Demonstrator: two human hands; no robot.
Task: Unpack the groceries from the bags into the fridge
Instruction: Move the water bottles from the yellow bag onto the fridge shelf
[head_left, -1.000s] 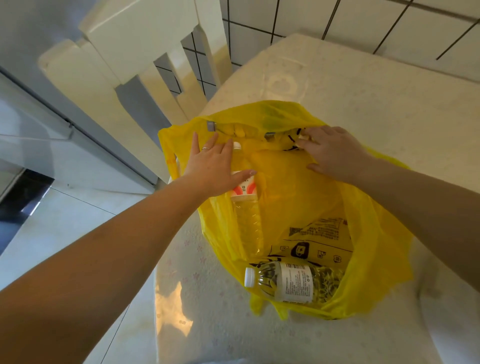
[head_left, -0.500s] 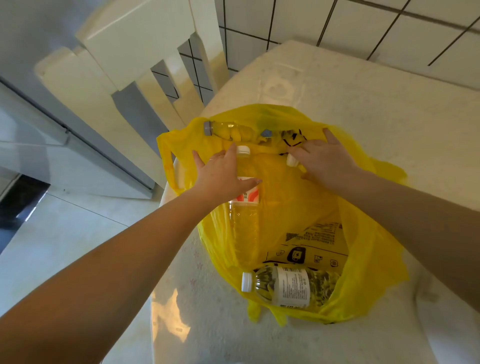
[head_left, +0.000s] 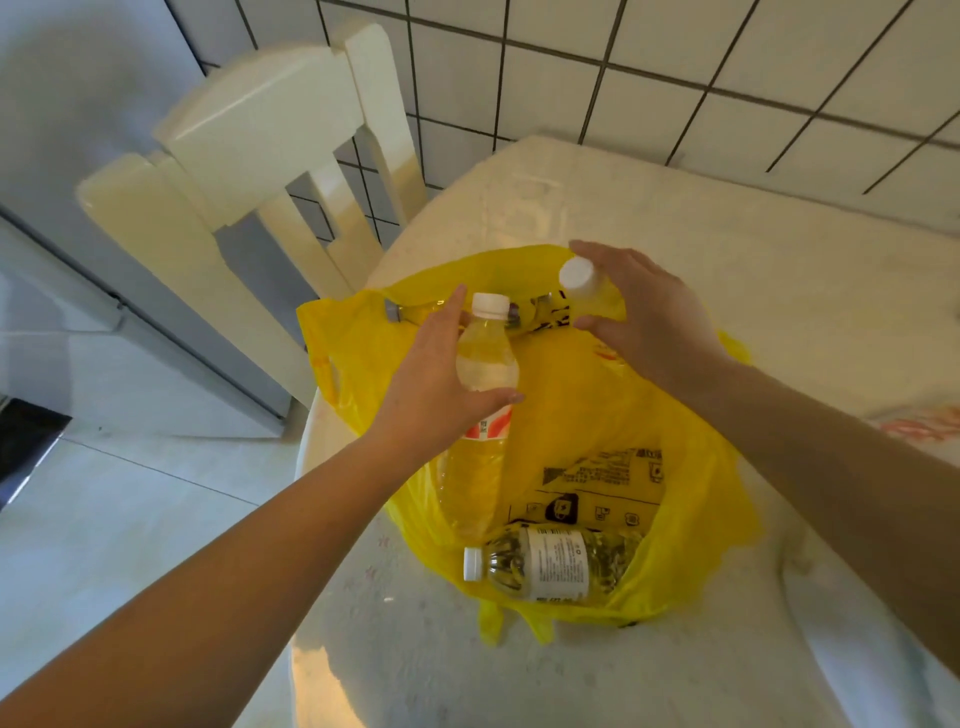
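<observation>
At the centre of the frame, your left hand (head_left: 436, 384) curls round a clear bottle (head_left: 485, 364) with a white cap, thumb across the front above the red label and fingers behind. You hold it near the shoulder, probably because its lower half is down inside the yellow bag (head_left: 691, 499) and that is the part you can reach. Just right of it, your right hand (head_left: 654, 322) wraps a second bottle (head_left: 579, 278); only its white cap and neck show past your fingers, so how much of it has cleared the bag I cannot tell. Taking one in each hand looks like a way to save a trip.

Behind both, at the bag's far edge, a bottle with a grey cap (head_left: 400, 310) lies on its side under the plastic. Lower in the frame, a fourth bottle (head_left: 540, 569) with a white label lies sideways at the bag's near mouth, cap pointing left. The bag rests slumped on the table (head_left: 727, 234), its mouth spread wide, which leaves everything inside in easy reach.

A cream chair (head_left: 249, 156) stands at upper left against the tiled wall (head_left: 675, 57). No fridge can be made out for certain, so all four bottles are yet to be put away.
</observation>
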